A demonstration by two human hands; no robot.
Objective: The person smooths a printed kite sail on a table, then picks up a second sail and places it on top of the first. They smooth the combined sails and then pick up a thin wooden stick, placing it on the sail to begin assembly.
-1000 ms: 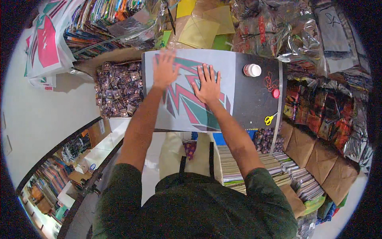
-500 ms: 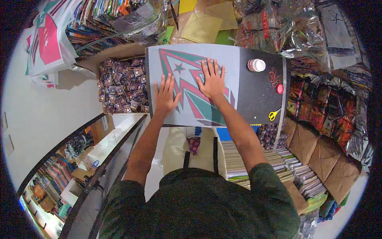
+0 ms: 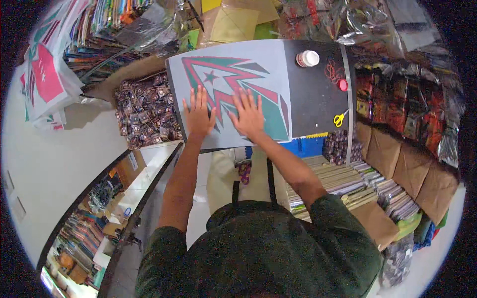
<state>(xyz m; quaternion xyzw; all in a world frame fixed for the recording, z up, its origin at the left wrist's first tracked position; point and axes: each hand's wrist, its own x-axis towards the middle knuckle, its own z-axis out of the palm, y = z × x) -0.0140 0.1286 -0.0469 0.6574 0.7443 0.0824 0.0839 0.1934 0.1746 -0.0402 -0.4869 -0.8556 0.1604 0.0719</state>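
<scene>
A large whitish sheet [image 3: 272,57] with a red and green angular print and a small star lies spread over the black tabletop [image 3: 315,111]. My left hand [image 3: 199,115] rests on the sheet's left part, palm down, its fingers stretched out just below the star. Beside it, my right hand [image 3: 248,115] lies flat on the printed middle, fingers spread. Neither hand holds anything. On the bare black strip right of the sheet are a white jar [image 3: 308,58], a tangle of red string [image 3: 334,72], a round red lid [image 3: 343,85] and yellow-handled scissors [image 3: 339,119].
A carton of small dark bundled packets [image 3: 146,111] adjoins the table's left side. Stacked packs [image 3: 102,30] and plastic-wrapped goods [image 3: 365,22] crowd the far side. White printed sheets [image 3: 47,74] hang at far left. Flat stacks [image 3: 330,179] and brown cartons [image 3: 392,151] stand at right.
My right hand has slid across the sheet toward me and to the left, closer to my left hand. The left hand stays near the same place on the sheet. The whole view has shifted slightly.
</scene>
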